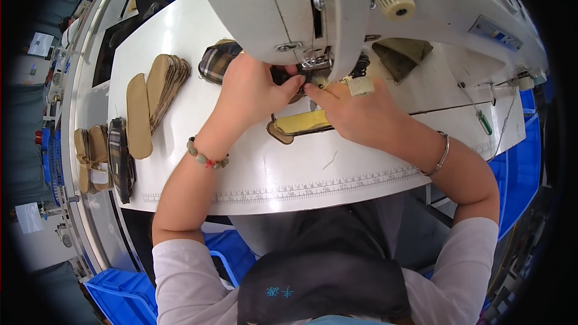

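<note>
At the needle area of a white sewing machine point(283, 6), my left hand point(250, 87) is closed, its thumb and fingers pinching a dark cloth piece point(295, 93) under the presser foot. My right hand point(358, 111) comes from the other side, index fingertip at the same piece and almost meeting my left thumb; its other fingers are curled and partly hidden. A plaid cloth piece point(215, 63) shows behind my left hand; whether it joins the dark piece is hidden. Beneath my right hand lies a yellow strip point(301, 121) over a brown-edged sole-shaped piece point(280, 135).
Tan sole-shaped pieces point(139, 117) are stacked on the white table point(301, 174) at left, beside folded plaid pieces point(119, 156) and tied tan bundles point(90, 159). Olive cloth point(402, 57) and a green-handled screwdriver point(483, 121) lie at right. Blue bins point(123, 295) stand below the table.
</note>
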A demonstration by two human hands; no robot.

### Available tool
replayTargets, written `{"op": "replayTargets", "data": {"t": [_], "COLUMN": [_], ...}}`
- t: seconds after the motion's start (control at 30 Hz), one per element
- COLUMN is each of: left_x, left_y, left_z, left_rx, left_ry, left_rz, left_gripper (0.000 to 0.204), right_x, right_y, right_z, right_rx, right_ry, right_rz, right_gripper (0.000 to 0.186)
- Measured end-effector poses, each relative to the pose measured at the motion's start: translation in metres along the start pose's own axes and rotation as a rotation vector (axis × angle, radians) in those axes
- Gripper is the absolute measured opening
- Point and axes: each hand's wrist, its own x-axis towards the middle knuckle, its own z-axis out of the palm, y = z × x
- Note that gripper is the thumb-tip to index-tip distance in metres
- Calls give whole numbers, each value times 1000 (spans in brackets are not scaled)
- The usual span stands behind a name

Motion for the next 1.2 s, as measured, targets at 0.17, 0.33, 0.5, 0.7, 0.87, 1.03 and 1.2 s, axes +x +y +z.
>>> {"op": "replayTargets", "data": {"t": [0.17, 0.33, 0.5, 0.7, 0.87, 1.03, 1.2], "left_x": [4, 4, 3, 3, 0, -16, -30], "left_y": [-5, -2, 5, 9, 12, 16, 35], "left_z": [8, 9, 8, 6, 3, -10, -17], "left_rx": [-88, -91, -68, 3, 29, 124, 358], "left_ry": [13, -12, 10, 0, -6, -11, -46], "left_rz": [-49, -94, -92, -154, -183, 35, 214], "left_gripper": [14, 14, 16, 17, 19, 32, 41], "right_x": [1, 1, 0, -1, -1, 3, 3], "right_y": [2, 3, 8, 11, 11, 12, 12], "right_z": [4, 2, 4, 8, 8, 1, -4], "right_rx": [-6, -36, -51, -83, -104, -97, -85], "right_ry": [38, 39, 33, 69, 79, 158, 112], "right_rz": [-20, -8, -11, -11, -12, -56, -15], "right_gripper": [47, 43, 40, 38, 36, 30, 23]}}
